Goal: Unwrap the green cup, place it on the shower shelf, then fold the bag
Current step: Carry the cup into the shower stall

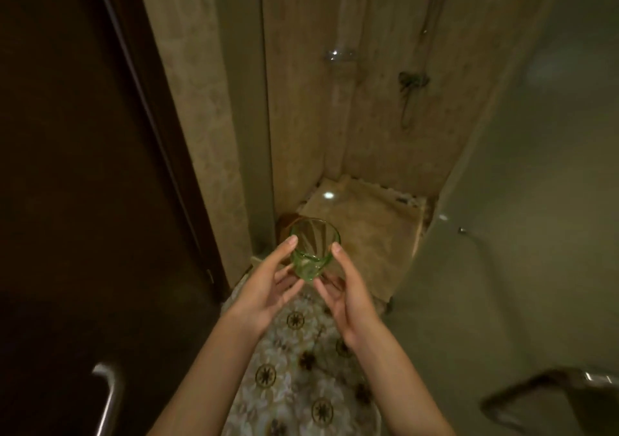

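- Green ribbed glass: the green cup [313, 251] is held upright at the centre of the view, mouth up, between both hands, above the threshold of the shower stall.
- Left hand [268, 285] at the cup's 9 o'clock: fingers lightly curled round the wall, the uppermost fingertip reaching the rim.
- Right hand [346, 290] at the cup's 3 o'clock: same light curl, fingertip at the rim, lower fingers cupping the base.
- No bag or wrapping is visible on the cup or in either hand. Judgement: the unwrapping is done; the step in hand is carrying the cup to the shelf. Where the bag lies, I cannot tell.
- Clear glass corner shelf [339, 54] sits at 12 o'clock, high on the tiled wall [301, 100], well apart from the cup. Faint and blurred; whether anything stands on it I cannot tell.
- Shower mixer [412, 80] at 1 o'clock, hose hanging below it.
- Patterned floor mat [301, 368] at 6 o'clock beneath the forearms; dark door [83, 167] at 9 o'clock; glass panel [536, 201] at 3 o'clock.
- Next move, as judged: raise the cup up and forward, probably in one hand, set the base flat on the shelf, release gently. Glass on glass; a hard set-down risks chipping.
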